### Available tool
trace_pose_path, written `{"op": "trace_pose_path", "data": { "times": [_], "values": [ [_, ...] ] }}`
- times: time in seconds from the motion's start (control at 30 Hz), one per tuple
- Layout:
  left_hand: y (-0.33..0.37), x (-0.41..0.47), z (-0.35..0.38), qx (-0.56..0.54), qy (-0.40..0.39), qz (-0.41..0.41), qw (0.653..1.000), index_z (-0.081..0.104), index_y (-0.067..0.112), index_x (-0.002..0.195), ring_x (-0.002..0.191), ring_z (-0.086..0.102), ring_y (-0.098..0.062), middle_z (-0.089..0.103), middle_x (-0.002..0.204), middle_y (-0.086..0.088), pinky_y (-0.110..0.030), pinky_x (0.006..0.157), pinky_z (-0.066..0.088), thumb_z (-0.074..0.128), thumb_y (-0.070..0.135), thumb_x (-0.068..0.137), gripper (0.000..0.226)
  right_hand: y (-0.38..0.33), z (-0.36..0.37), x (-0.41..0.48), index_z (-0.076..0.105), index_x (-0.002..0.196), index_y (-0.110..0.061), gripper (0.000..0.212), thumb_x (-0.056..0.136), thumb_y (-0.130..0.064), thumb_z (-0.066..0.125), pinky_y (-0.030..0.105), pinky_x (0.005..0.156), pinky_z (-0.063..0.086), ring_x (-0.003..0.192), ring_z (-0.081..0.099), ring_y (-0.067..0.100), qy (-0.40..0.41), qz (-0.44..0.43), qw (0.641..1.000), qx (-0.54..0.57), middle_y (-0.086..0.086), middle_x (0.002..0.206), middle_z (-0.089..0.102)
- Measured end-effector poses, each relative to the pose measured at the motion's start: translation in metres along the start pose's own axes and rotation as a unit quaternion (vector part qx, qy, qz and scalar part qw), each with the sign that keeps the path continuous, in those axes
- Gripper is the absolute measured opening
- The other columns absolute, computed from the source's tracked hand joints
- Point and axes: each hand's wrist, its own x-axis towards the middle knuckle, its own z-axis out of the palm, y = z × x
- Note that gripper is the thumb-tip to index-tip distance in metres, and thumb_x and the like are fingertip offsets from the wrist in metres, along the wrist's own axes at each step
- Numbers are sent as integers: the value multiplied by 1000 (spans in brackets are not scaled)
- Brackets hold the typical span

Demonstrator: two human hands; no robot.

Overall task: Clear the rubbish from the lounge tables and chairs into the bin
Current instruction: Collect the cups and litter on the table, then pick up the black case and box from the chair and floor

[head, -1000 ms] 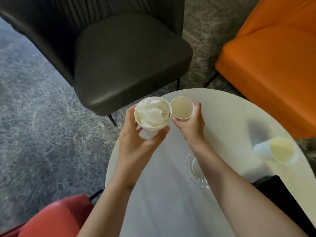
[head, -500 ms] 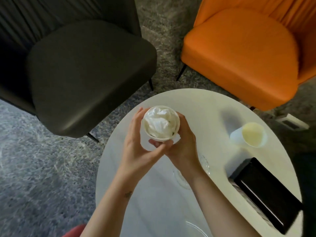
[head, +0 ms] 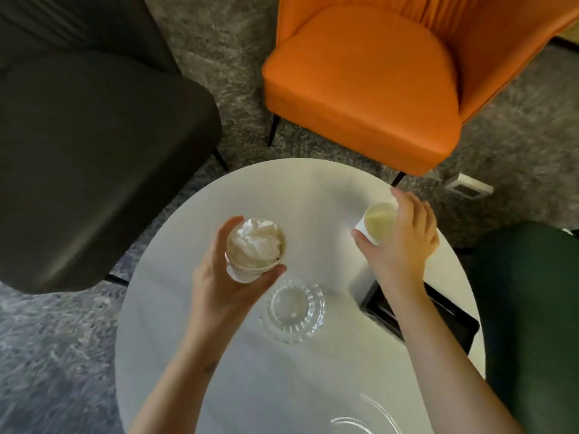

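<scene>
The left hand (head: 225, 283) grips a tissue-stuffed cup (head: 255, 245); the right hand (head: 404, 239) curls round an empty cup (head: 377, 222). Both cups look light and crushable, so hold the wall gently.

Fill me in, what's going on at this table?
A person is clearing cups off a round white table. The left hand holds a paper cup stuffed with crumpled tissue above the tabletop. The right hand has its thumb and fingers curled round a second paper cup near the far right edge. A clear glass dish and a black box sit on the table. No bin is in view.
</scene>
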Motion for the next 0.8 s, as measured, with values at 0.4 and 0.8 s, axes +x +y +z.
{"op": "trace_pose_path", "data": {
  "times": [0.4, 0.8],
  "values": [
    [55, 6, 38, -194, -32, 71, 978, 45, 19, 125, 106, 60, -12, 58, 115, 9, -30, 84, 52, 77, 35, 64, 71, 17, 31, -29, 48, 116, -15, 75, 51, -9, 85, -4, 71, 35, 88, 47, -6, -71, -15, 967, 244, -14, 103, 49],
    [44, -19, 60, -63, -115, 63, 989, 38, 25, 134, 114, 53, -4, 53, 123, 12, -16, 90, 44, 76, 28, 66, 78, -3, -5, -56, 29, 133, -40, 91, 63, -21, 84, 29, 90, 51, 117, 49, 6, -202, -57, 872, 441, -23, 120, 48]
  ]
}}
